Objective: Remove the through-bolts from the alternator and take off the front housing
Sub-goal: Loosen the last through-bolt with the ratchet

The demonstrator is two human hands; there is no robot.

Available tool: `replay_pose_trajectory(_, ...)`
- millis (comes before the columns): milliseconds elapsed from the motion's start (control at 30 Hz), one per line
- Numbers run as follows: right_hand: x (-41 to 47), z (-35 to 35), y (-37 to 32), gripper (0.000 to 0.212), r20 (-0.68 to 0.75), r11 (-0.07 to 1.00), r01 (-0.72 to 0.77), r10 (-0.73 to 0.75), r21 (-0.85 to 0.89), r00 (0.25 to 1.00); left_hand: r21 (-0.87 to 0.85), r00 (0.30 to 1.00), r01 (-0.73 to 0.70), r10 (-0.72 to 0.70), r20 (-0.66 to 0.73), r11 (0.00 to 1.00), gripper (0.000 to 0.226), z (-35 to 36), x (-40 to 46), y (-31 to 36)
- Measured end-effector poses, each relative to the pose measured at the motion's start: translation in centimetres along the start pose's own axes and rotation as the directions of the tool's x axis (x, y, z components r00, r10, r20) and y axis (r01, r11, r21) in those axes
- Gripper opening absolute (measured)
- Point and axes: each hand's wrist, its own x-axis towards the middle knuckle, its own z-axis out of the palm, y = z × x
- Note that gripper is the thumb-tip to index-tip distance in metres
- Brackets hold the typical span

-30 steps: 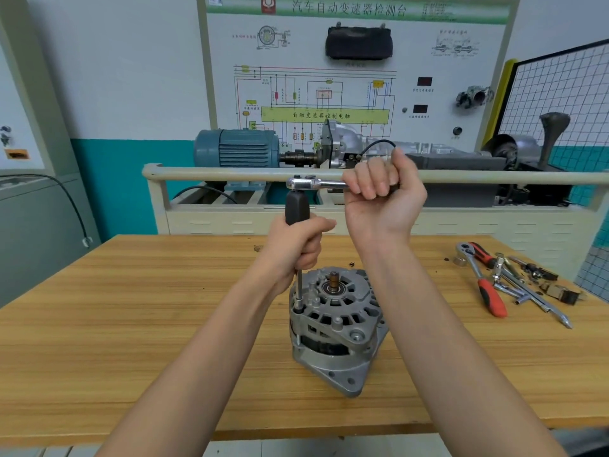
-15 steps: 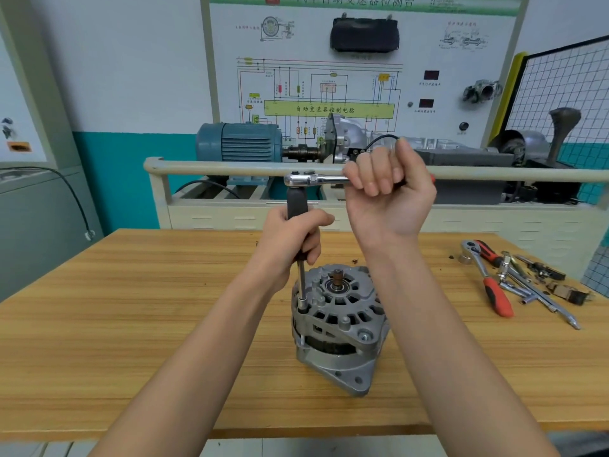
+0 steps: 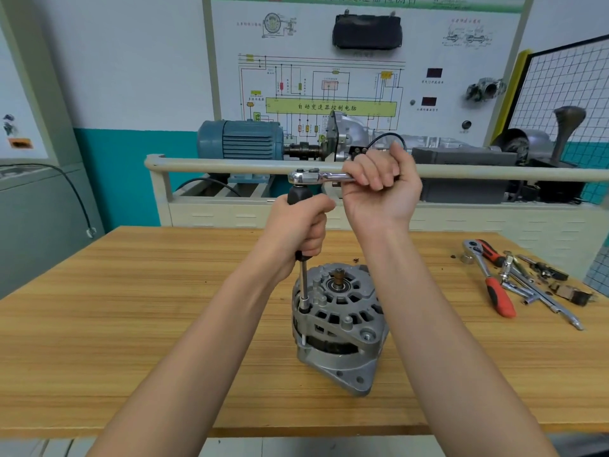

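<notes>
Head view: my left hand [image 3: 296, 225] grips the upright driver handle [image 3: 298, 194]; my right hand [image 3: 382, 189] grips the ratchet [image 3: 316, 177] above the alternator [image 3: 339, 328].

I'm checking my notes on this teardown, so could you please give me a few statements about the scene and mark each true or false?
1. The left hand grips the black handle of the extension driver. True.
2. The right hand rests on the alternator. False: it grips the ratchet handle above it.
3. The alternator stands with its shaft pointing up. True.
4. The socket sits on the centre shaft. False: it sits on a bolt at the housing's left edge.
5. A red-handled ratchet lies on the table to the right. True.
</notes>
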Motion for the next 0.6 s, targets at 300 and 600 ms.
replay_pose_trajectory(300,-5.8,2.0,2.6,0.036,0.592,0.496,0.657,-0.308,-0.568,0.745,0.051,0.978,-0.038,0.048,-0.203,0.998,0.038,1.4,-0.6,-0.1)
replay_pose_trajectory(600,-1.4,0.2,-0.8,0.042,0.225,0.991,0.063,-0.036,-0.115,0.974,0.116,0.984,-0.126,0.139,-0.115,0.985,0.039,0.8,-0.7,-0.1)
